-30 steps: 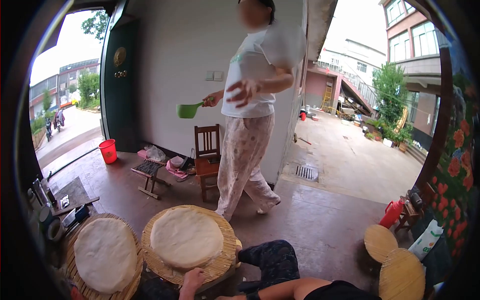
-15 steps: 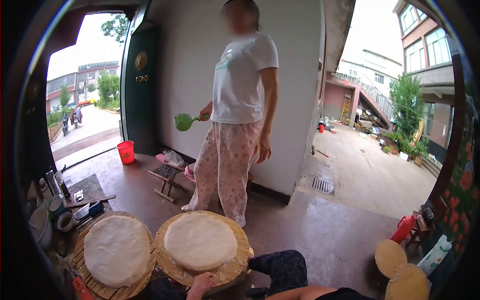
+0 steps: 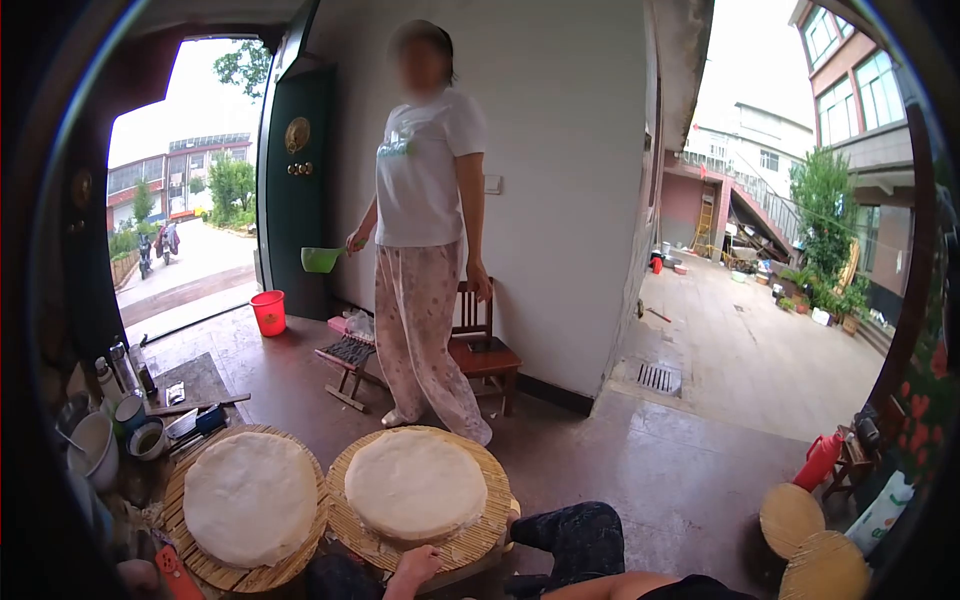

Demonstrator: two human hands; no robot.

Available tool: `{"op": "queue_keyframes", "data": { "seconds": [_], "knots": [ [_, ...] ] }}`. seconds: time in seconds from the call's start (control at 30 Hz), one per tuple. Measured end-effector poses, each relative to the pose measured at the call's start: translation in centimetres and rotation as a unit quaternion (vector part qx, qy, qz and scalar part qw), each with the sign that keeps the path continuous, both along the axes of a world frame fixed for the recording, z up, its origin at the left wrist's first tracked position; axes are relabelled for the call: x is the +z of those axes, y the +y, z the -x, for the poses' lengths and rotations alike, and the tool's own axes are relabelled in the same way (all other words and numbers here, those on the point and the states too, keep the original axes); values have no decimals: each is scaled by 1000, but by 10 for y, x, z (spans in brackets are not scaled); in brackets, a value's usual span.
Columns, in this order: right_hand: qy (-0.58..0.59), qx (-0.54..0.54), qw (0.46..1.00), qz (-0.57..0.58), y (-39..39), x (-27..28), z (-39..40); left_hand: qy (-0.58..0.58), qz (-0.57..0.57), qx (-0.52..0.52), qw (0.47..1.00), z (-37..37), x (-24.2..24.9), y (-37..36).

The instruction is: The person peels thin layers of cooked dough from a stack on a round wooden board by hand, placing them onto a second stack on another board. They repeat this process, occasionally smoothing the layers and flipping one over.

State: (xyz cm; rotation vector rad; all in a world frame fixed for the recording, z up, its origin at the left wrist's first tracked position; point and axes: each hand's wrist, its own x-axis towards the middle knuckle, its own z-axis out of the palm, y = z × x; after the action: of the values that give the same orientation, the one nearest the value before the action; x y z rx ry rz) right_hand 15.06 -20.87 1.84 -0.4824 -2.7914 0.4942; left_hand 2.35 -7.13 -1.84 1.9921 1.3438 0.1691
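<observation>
At the near rim of the right-hand round slatted mat (image 3: pixel 492 480) is my left hand (image 3: pixel 414 568), its fingers curled in and pressed together. I cannot tell what, if anything, they hold. A thick, pale disc of dough (image 3: pixel 415 485) lies on that mat, just beyond the hand. Beside it, a second dough disc (image 3: pixel 250 497) covers most of another round slatted mat (image 3: pixel 178 515). My bare right forearm (image 3: pixel 620 585) crosses the bottom edge of the view, and its hand is out of frame.
A person (image 3: pixel 420 170) stands beyond the mats holding a green dipper (image 3: pixel 320 260). Knives (image 3: pixel 200 425) and bowls (image 3: pixel 95 440) crowd the left. A red bucket (image 3: pixel 269 313) stands near the door, a wooden chair (image 3: pixel 488 355) by the wall. Round boards (image 3: pixel 790 520) lie right, near a red thermos (image 3: pixel 820 460).
The standing person has moved left with the green dipper, uncovering more of the wooden chair behind. The whole view has shifted slightly. My left hand stays at the mat's near rim.
</observation>
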Motion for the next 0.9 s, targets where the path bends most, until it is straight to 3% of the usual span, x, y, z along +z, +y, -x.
{"op": "queue_keyframes", "data": {
  "seconds": [0.03,0.1,0.13,0.2,0.27,0.33,0.37,0.4,0.43,0.53,0.57,0.63,0.67,0.7,0.73,0.77,0.8,0.83,0.87,0.9],
  "knots": [
    [0,1,1000,0,1,1,3,0,0,1,1000,-1,-1,2],
    [-146,-153,977,36,1,4,12,-6,-7,5,1000,1,-6,2],
    [-145,-150,977,38,1,5,13,-5,-6,8,1000,2,-9,3],
    [-25,-271,957,102,2,13,12,-9,-65,-5,998,3,-13,3],
    [-1,-264,956,128,11,1,1,-8,-46,-2,999,1,-4,2],
    [157,-270,943,110,20,-26,-17,-5,-26,2,1000,2,-3,1],
    [158,-269,943,112,22,-36,-28,-17,-32,-3,999,2,-7,4],
    [-29,-232,971,55,24,-45,-40,-29,-38,-9,999,2,-10,5],
    [-216,-186,958,-5,29,-59,-54,-27,-37,-10,999,3,-9,5],
    [140,-137,977,-85,45,-229,-100,-29,-14,-3,999,2,-11,8],
    [142,-139,977,-82,40,-209,-101,-37,-17,7,999,2,-22,12],
    [149,-73,972,167,36,-189,-108,-42,-18,16,999,4,-30,12],
    [152,-74,971,168,37,-194,-104,-48,-5,16,999,4,-26,11],
    [60,-221,911,343,41,-198,-98,-55,7,17,998,4,-22,9],
    [-37,-354,793,495,44,-198,-94,-54,7,16,998,3,-14,7],
    [-36,-353,793,495,45,-198,-93,-37,22,14,999,2,-6,5],
    [-109,-279,903,309,47,-198,-93,-19,36,11,999,0,-1,4],
    [-175,-190,961,104,47,-195,-92,-18,36,10,999,0,0,5],
    [-173,-190,961,106,56,-209,-100,-18,49,23,998,-1,-1,5],
    [-66,-149,965,207,68,-236,-113,-17,64,36,997,-2,-2,3]
  ]
}}
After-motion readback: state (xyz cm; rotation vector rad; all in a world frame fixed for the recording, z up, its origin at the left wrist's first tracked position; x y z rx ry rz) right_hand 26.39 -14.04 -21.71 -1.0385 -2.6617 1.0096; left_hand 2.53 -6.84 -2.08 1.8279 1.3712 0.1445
